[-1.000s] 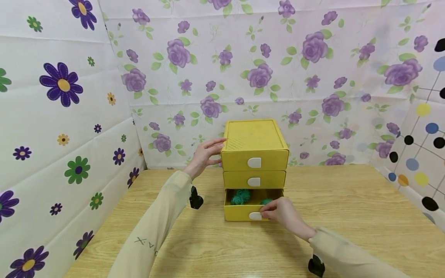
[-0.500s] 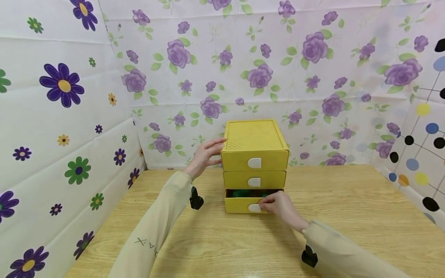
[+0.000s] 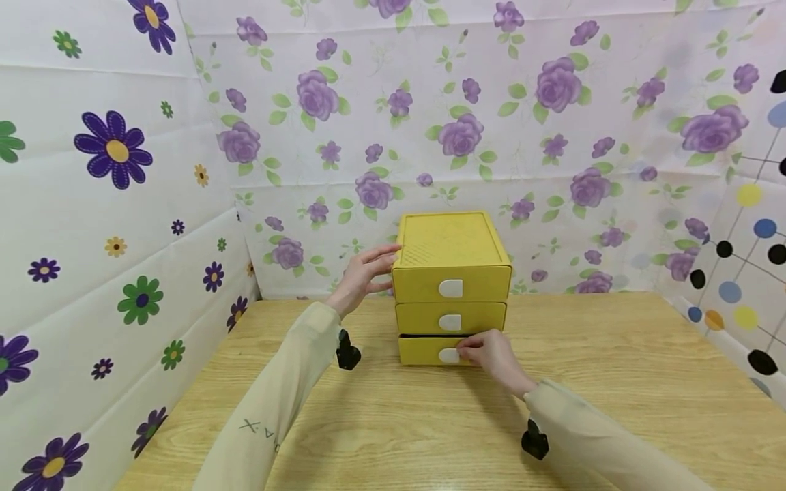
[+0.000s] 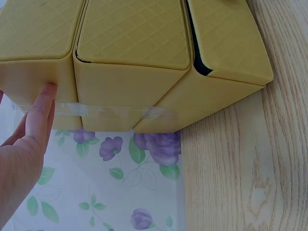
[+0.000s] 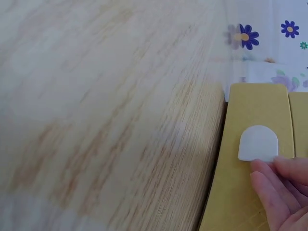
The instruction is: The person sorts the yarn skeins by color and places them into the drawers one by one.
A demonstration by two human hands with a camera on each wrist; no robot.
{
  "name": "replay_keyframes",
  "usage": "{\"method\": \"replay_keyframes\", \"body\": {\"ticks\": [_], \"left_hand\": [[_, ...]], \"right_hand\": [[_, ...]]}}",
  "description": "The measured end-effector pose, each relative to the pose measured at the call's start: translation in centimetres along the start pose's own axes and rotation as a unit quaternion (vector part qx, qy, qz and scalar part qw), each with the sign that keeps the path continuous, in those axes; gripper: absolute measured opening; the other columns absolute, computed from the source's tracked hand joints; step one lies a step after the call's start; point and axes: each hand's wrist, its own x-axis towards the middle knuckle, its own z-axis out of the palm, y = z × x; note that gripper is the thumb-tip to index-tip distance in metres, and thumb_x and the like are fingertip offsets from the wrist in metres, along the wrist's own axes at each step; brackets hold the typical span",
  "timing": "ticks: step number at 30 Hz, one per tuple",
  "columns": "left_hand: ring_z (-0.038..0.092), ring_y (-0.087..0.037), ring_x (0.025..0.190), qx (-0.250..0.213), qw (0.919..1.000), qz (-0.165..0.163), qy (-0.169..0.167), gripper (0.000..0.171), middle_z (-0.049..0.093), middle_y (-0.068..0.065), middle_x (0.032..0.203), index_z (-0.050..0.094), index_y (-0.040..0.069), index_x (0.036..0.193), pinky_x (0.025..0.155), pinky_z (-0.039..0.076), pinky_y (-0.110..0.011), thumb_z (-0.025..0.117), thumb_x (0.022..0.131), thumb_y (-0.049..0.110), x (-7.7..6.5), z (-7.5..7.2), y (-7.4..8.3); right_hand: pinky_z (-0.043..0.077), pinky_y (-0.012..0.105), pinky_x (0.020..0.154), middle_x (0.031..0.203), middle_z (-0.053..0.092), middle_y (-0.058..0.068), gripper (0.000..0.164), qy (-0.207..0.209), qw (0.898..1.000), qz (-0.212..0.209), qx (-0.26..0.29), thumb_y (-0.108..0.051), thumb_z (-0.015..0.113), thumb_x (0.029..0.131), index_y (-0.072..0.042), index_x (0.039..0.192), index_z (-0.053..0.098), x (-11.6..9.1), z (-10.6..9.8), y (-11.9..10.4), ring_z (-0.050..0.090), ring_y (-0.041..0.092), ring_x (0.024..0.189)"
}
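A yellow three-drawer cabinet [image 3: 453,239] stands on the wooden table. Its bottom drawer [image 3: 420,350] juts out slightly, with a thin dark gap along its top; the contents are hidden. My right hand [image 3: 496,360] pinches the edge of the white tab handle [image 5: 259,144] on that drawer. Against the cabinet's left side rests my left hand [image 3: 364,278], fingers extended. In the left wrist view one fingertip of the left hand [image 4: 30,144] touches the cabinet's side wall near the top. Both upper drawers, the top drawer [image 3: 417,285] and the middle drawer [image 3: 417,318], sit flush.
The wooden table [image 3: 614,368] spreads around the cabinet. Behind it hangs a sheet with purple roses [image 3: 460,136]. A daisy-patterned sheet [image 3: 138,218] stands on the left and a dotted sheet [image 3: 746,266] on the right.
My right hand has pushed the bottom drawer back into the cabinet, almost flush, and the green yarn balls inside have gone out of sight. My left hand stays in place.
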Motion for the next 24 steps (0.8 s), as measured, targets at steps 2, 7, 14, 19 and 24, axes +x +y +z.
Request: {"method": "replay_keyframes", "body": {"ticks": [2, 7, 14, 19, 24], "left_hand": [[0.051, -0.027, 0.101, 0.000, 1.0000, 0.001, 0.000, 0.037, 0.050, -0.003, 0.124, 0.056, 0.014, 0.126, 0.079, 0.048, -0.040, 0.059, 0.090, 0.020, 0.0, 0.0, 0.0], [0.052, -0.027, 0.099, 0.001, 1.0000, 0.007, 0.001, 0.037, 0.050, -0.003, 0.123, 0.056, 0.014, 0.126, 0.078, 0.048, -0.041, 0.059, 0.090, 0.020, 0.1, 0.0, 0.0], [0.052, -0.027, 0.099, 0.003, 1.0000, 0.007, 0.000, 0.037, 0.050, -0.003, 0.124, 0.055, 0.014, 0.126, 0.078, 0.048, -0.040, 0.058, 0.090, 0.020, 0.2, 0.0, 0.0], [0.051, -0.026, 0.100, 0.008, 1.0000, 0.002, -0.001, 0.037, 0.050, -0.002, 0.124, 0.055, 0.014, 0.127, 0.078, 0.048, -0.040, 0.058, 0.091, 0.021, 0.1, -0.1, 0.0], [0.050, -0.026, 0.101, 0.046, 0.9988, 0.012, -0.003, 0.039, 0.047, -0.003, 0.127, 0.052, 0.015, 0.130, 0.079, 0.048, -0.038, 0.056, 0.092, 0.022, 0.0, 0.0, 0.3]], "right_hand": [[0.051, 0.033, 0.060, 0.074, 0.066, 0.010, 0.004, 0.004, 1.000, -0.002, 0.000, 0.000, 0.069, 0.078, 0.002, 0.081, 0.072, 0.1, 0.0, 0.0, 0.063, 0.021, 0.069], [0.050, 0.028, 0.058, 0.074, 0.066, 0.011, 0.005, 0.008, 1.000, -0.008, -0.001, 0.000, 0.068, 0.079, 0.003, 0.081, 0.072, 0.4, -0.1, 0.1, 0.062, 0.026, 0.071], [0.047, 0.026, 0.056, 0.075, 0.066, 0.008, 0.005, 0.007, 1.000, -0.014, -0.013, -0.003, 0.069, 0.079, 0.000, 0.081, 0.072, 0.5, -0.2, 0.5, 0.061, 0.023, 0.069], [0.047, 0.028, 0.055, 0.077, 0.067, 0.006, 0.007, 0.009, 0.999, -0.036, -0.032, -0.006, 0.071, 0.078, -0.002, 0.083, 0.073, 0.1, -0.4, 0.6, 0.058, 0.016, 0.065], [0.050, 0.028, 0.058, 0.081, 0.067, 0.006, 0.011, 0.015, 0.998, -0.044, -0.041, -0.010, 0.071, 0.079, -0.002, 0.087, 0.073, -0.4, -1.5, 0.3, 0.060, 0.015, 0.069]]}}
